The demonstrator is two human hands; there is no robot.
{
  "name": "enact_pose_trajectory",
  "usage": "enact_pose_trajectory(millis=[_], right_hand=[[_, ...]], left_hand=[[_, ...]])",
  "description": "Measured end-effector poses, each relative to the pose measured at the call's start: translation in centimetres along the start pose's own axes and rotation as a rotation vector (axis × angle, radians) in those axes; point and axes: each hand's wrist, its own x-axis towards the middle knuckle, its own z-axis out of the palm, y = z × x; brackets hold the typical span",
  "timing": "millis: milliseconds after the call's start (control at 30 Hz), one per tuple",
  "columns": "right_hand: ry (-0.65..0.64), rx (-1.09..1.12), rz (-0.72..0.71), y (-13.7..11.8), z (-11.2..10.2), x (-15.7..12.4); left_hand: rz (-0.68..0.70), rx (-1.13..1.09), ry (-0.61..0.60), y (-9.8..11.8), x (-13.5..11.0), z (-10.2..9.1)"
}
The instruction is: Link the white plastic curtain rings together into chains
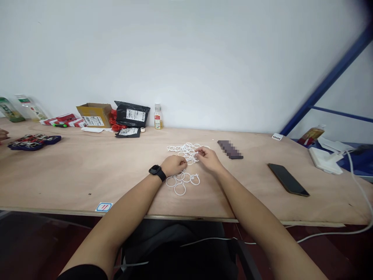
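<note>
White plastic rings, each with a small eyelet, lie in a loose pile (188, 147) on the wooden table, and several more rings (180, 189) are spread nearer to me. My left hand (174, 165), with a black watch (157, 172) on its wrist, is closed at the left of the pile. Its fingertips are pressed together among the rings; what they hold is too small to make out. Thumb and forefinger of my right hand (208, 158) pinch a white ring at the pile's right side. The two hands are a short way apart.
A blurred dark strip (230, 149) and a phone (288, 179) lie to the right. Behind at left stand an open cardboard box (94, 116), a black parcel bag (132, 114) and a small bottle (157, 116). Another person's hand (3, 134) shows at far left near dark blue items (33, 142).
</note>
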Motion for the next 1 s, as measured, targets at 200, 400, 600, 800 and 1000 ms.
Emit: enact_pose_trajectory(millis=[200,400,600,800,1000], right_hand=[[-0.173,0.326,-0.001,-0.5,2.1,-0.7],[-0.199,0.395,0.037,-1.9,2.4,-1.2],[-0.153,0.327,0.052,-1.5,2.2,-0.9],[-0.065,0.209,0.003,-1.8,1.9,-0.8],[-0.086,0.228,-0.003,-1.6,1.8,-0.5]], left_hand=[[-0.016,-0.089,0.187,0.7,0.0,-0.5],[0.081,-0.079,0.169,1.0,-0.1,-0.7],[0.106,-0.105,0.166,0.7,0.0,-0.3],[0.137,-0.135,0.132,1.0,0.1,-0.2],[0.132,-0.164,0.143,1.4,0.1,-0.3]])
